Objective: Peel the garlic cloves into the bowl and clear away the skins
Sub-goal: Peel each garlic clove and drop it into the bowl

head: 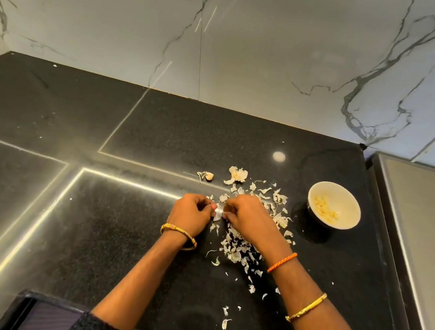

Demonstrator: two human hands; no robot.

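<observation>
Mid-peel: left hand (190,212) and right hand (243,215) both pinching one garlic clove (218,214) over the black worktop (118,235), skins (238,250) scattered underneath. Next, probably: strip it, drop into white bowl (351,193) at right.

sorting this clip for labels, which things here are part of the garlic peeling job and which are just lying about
Part of the job:
left hand
right hand
clove pinched between both
bowl of peeled cloves
loose skins
garlic piece still on the counter

Just there:
black counter
marble wall
steel surface
</observation>
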